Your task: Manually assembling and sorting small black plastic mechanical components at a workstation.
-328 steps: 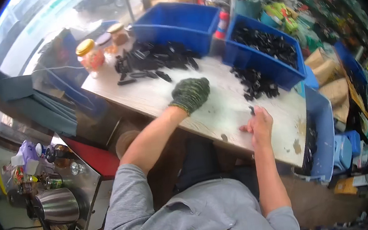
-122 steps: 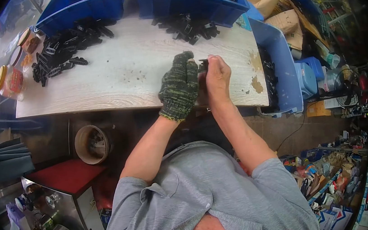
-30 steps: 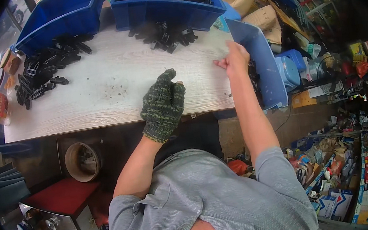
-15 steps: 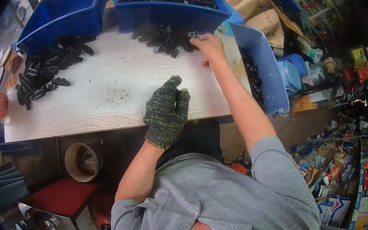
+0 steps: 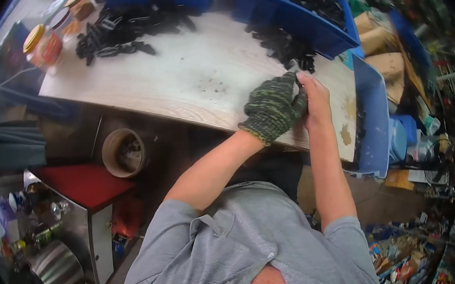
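At the fingertips, small part

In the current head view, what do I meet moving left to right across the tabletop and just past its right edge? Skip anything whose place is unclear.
Yellow-lidded jar, left heap of black pieces, gloved left hand, bare right hand, light-blue bin.

Worktop: I can pass between left pile and right pile.
Past my right fingers: right pile, then blue bin, block me.
Left end: jars beside left pile.
Right edge: pale bin.
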### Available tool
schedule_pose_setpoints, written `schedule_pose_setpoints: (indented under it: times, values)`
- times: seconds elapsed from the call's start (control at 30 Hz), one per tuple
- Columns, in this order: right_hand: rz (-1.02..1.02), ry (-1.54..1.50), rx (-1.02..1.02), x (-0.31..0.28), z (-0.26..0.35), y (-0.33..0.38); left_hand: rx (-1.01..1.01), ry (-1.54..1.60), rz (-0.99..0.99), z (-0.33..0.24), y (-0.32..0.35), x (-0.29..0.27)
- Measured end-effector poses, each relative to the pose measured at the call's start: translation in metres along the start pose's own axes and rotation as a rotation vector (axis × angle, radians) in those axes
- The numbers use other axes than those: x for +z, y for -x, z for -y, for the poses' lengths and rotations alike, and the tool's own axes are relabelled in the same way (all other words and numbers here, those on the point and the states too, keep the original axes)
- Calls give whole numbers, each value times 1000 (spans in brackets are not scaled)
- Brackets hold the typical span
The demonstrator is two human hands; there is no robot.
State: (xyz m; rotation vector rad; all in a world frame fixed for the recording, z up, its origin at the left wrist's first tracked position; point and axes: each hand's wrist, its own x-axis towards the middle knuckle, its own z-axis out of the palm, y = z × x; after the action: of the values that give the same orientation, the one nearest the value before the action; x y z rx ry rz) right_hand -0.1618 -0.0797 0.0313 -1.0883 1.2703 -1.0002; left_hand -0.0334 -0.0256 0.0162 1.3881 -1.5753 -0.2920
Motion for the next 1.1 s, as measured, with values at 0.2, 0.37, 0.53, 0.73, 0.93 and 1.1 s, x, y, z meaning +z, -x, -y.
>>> schedule_pose_setpoints:
  times: [0.2, 0.37, 0.53, 0.73, 0.93, 1.1]
  values:
    - [72, -84, -66, 19, -1, 17, -130, -41, 71, -5, 2, -9]
    - [94, -65, -58, 33, 3, 26, -76, -87, 60, 6, 8, -15]
    - [185, 13, -3, 50, 10, 37, 33, -199, 16, 22, 18, -58]
    - [167, -113, 73, 60, 15, 43, -179, -818, -291, 110, -21, -177]
    - [119, -127, 46, 62, 5, 41, -228, -1030, -177, 163, -25, -199]
    - [101, -132, 27, 56, 1, 45, -175, -969, -79, 140, -9, -185]
